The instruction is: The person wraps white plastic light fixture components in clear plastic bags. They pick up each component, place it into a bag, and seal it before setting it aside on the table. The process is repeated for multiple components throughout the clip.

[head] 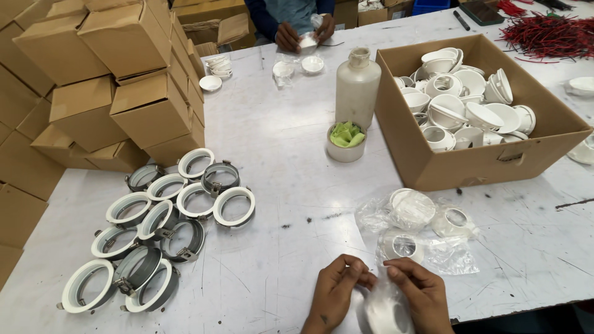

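Both my hands meet at the table's near edge. My left hand [334, 295] and my right hand [419, 292] pinch the top of a clear plastic bag [385, 306] with a white round fitting inside it. Just beyond them lie three more bagged white fittings [411, 210] on the white table [291, 154]. To the left is a cluster of several white-rimmed metal rings [167, 216] with spring clips.
An open cardboard box [482, 164] full of white cup-shaped fittings stands at the right. A white plastic bottle [357, 83] and a small cup of green pieces [346, 141] sit mid-table. Stacked cartons [117, 80] fill the left. Another person's hands [303, 34] work at the far edge. Red wires [550, 34] lie far right.
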